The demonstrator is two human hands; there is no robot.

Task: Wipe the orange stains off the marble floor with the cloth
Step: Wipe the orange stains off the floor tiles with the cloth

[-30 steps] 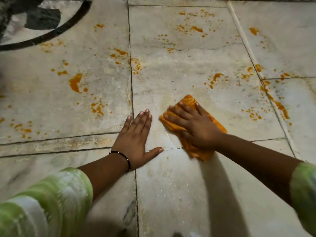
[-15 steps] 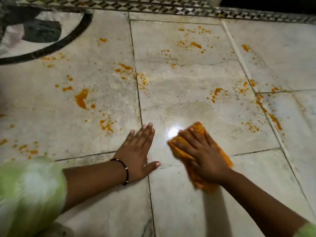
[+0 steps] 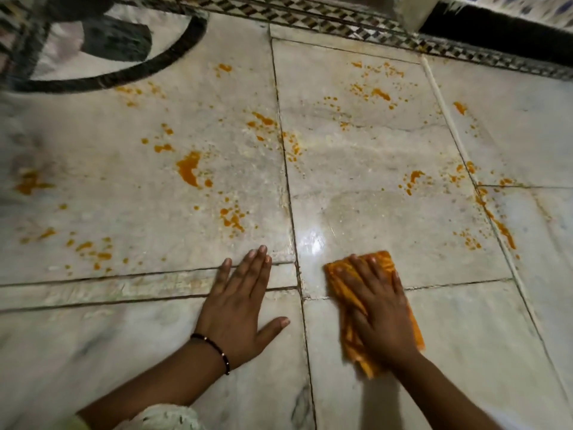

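An orange cloth [image 3: 347, 290] lies flat on the marble floor [image 3: 387, 144] near the bottom centre-right. My right hand [image 3: 376, 305] presses on it with straight fingers spread across it. My left hand [image 3: 240, 301] rests flat on the floor to the left, fingers straight, a dark bead bracelet at the wrist. Orange stains spot the tiles beyond: a big blotch [image 3: 187, 172], splatters [image 3: 232, 217] ahead of the left hand, drops [image 3: 410, 178] ahead of the cloth, a streak [image 3: 496, 221] along the right joint. A wet shiny patch [image 3: 311, 242] lies just before the cloth.
A dark inlaid ring pattern [image 3: 124, 72] curves across the far left. A patterned mosaic border [image 3: 356, 26] runs along the far edge, with a dark opening [image 3: 496, 32] behind it at the right. Grout lines divide the tiles.
My right hand has drawn the cloth back toward me and turned it more upright. The view has lifted, showing more of the far border. The left hand stays planted.
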